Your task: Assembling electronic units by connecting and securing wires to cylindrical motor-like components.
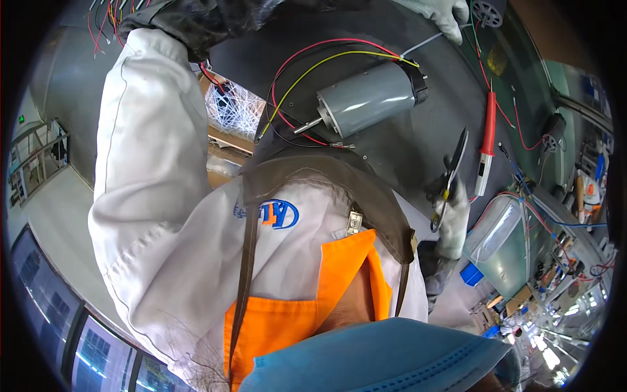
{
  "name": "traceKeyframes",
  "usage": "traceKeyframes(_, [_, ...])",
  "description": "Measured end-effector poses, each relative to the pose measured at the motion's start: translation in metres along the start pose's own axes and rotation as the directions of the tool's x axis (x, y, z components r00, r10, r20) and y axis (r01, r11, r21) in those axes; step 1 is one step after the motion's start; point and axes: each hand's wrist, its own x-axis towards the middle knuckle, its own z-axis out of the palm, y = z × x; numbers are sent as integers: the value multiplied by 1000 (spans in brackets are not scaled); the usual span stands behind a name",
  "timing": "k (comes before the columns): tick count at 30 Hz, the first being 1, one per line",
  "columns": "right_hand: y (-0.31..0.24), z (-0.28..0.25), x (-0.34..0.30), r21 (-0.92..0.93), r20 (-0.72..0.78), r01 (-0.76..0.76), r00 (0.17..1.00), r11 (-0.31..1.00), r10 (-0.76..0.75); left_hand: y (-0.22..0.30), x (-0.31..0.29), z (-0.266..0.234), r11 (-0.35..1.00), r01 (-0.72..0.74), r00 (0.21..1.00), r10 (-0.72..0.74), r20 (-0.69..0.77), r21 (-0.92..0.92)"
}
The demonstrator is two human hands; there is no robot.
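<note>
Blue face mask (pixel 385 359) nearest, right hand (pixel 450 219) grip closed on scissors (pixel 450 173), left hand (pixel 441 16) pinching white wire (pixel 421 44).

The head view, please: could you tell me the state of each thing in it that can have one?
Grey motor: lying on its side on the dark bench, shaft toward the person.
Scissors: held in the right hand, blades shut.
White cable tie: pinched by the left hand, running to the motor.
Red-handled tool: lying untouched.
</note>
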Motion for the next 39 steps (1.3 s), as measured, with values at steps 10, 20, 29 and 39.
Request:
traceKeyframes(10, [-157,5,154,-809,404,318,912,495,74,-8,4,14,961,-160,968,198,-152,227])
traceKeyframes(20, [-194,47,159,-961,275,262,917,85,289,-19,1,20,958,21,974,46,-223,286])
traceKeyframes(29, [-143,24,107,-853,-128,-265,941,450,312,11,-116,-66,697,-85,794,479,375,-712])
traceKeyframes(39, [-65,110,92,440,152,-166,982,883,109,62,-155,139,939,218,832,-320,-452,-265])
